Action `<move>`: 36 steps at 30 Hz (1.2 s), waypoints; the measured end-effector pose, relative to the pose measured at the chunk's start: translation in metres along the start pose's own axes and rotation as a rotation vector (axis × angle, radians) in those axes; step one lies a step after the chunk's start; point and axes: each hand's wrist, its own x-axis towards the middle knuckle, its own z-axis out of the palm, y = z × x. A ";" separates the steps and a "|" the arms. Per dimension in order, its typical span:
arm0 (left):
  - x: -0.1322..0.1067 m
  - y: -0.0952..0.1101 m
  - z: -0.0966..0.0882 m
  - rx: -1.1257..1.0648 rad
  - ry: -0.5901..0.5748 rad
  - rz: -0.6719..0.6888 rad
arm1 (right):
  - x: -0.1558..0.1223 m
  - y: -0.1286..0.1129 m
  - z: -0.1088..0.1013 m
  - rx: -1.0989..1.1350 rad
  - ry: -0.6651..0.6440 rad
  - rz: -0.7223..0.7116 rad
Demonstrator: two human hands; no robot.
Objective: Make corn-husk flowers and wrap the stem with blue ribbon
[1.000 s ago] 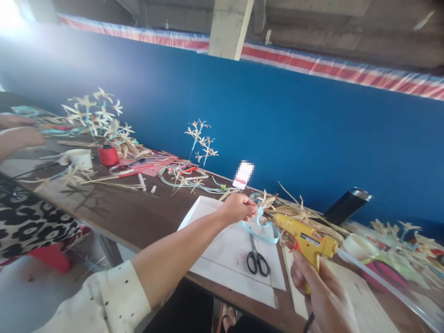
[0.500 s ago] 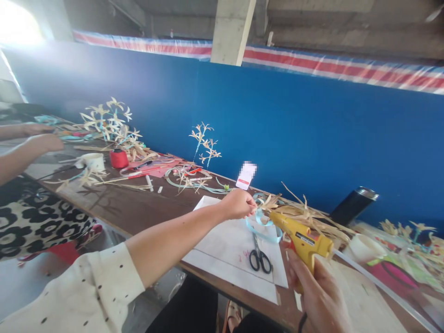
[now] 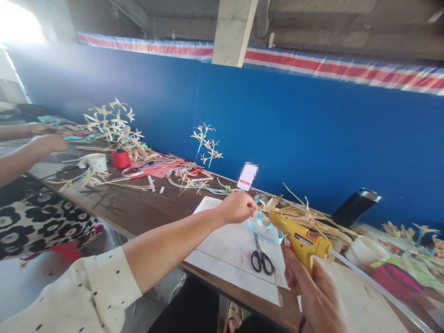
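Note:
My left hand (image 3: 238, 206) is closed in a pinch on a light blue ribbon (image 3: 266, 227) that loops down over the white paper sheet (image 3: 225, 245). My right hand (image 3: 317, 291) is wrapped round the grip of a yellow glue gun (image 3: 301, 237), whose nozzle points left at the ribbon by my left fingers. A clear glue stick (image 3: 374, 286) trails from the gun's back. Black scissors (image 3: 261, 257) lie on the paper just below the ribbon.
Dried straw strips (image 3: 305, 213) are piled behind the gun, with a black flask (image 3: 354, 207) and a white tape roll (image 3: 364, 249) to the right. Straw flowers (image 3: 113, 121), a red spool (image 3: 121, 158) and another person's hands (image 3: 45, 138) are at the far left. A blue wall backs the brown table (image 3: 138, 208).
The view has shifted slightly; my hands keep their holds, and the glue gun's nozzle has stayed close to the ribbon at my left fingers.

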 end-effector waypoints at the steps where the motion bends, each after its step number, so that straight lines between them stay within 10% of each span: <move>1: -0.001 0.000 0.000 0.005 0.004 0.004 | 0.000 0.000 0.000 -0.009 -0.001 -0.003; 36: -0.005 -0.003 0.003 0.008 0.018 0.025 | -0.009 -0.016 0.006 -0.147 0.054 0.024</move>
